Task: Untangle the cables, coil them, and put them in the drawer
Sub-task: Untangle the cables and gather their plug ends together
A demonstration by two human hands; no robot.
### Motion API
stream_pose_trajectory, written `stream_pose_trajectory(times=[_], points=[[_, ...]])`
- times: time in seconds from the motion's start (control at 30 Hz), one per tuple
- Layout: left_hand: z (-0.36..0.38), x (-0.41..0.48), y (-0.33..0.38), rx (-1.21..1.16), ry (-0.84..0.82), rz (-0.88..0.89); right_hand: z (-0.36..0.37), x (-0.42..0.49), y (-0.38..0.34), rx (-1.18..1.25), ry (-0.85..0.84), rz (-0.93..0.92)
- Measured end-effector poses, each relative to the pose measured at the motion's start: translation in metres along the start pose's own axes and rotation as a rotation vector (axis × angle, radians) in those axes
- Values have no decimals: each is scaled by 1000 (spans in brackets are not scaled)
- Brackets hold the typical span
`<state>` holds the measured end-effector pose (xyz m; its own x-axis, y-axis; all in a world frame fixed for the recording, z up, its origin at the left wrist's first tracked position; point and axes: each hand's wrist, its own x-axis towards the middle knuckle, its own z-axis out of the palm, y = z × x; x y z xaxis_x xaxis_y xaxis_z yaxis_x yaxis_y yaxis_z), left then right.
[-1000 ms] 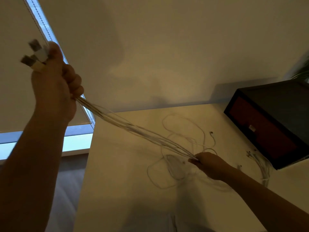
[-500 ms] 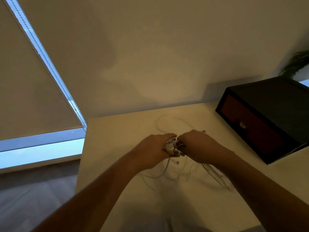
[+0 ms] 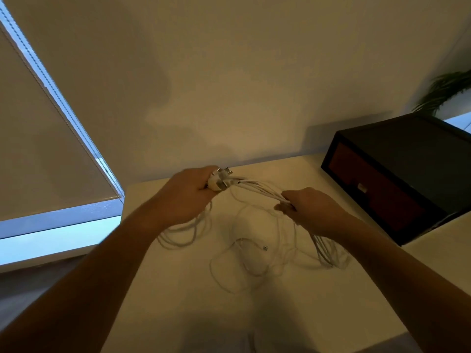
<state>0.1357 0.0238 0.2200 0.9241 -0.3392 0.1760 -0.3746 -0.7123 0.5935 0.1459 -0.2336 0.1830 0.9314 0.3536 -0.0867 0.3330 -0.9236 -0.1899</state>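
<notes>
Several white cables being gripped at the plug ends by the left hand, bundle being pinched by the right hand, loose loops being trailed on the white table, dark drawer box being kept closed.

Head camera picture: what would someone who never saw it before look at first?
The two hands in the middle: the left hand grips a bunch of thin white cables by the plug ends, the right hand holds it further along. More loops lie tangled on the pale table below; a dark box with a reddish-brown drawer sits at the right.
</notes>
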Motion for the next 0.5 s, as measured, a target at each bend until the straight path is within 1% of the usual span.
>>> stream_pose_trajectory(times=[0.07,0.13,0.17,0.27,0.3,0.37,0.5], points=[[-10,2,1,68,24,-5,0,2,0,-6,50,-5],[-14,4,1,88,72,-4,-2,6,-2,41,120,-36],[-16,5,1,86,95,-10,-3,7,-2,109,140,-52],[-24,4,-5,68,138,-34,-10,8,3,424,182,-58],[-28,3,-7,51,158,-50,-11,8,7,474,214,-53],[-36,2,-12,-16,224,-90,-11,7,17,446,264,-51],[-53,2,-17,-96,355,-176,-3,3,39,373,194,27]])
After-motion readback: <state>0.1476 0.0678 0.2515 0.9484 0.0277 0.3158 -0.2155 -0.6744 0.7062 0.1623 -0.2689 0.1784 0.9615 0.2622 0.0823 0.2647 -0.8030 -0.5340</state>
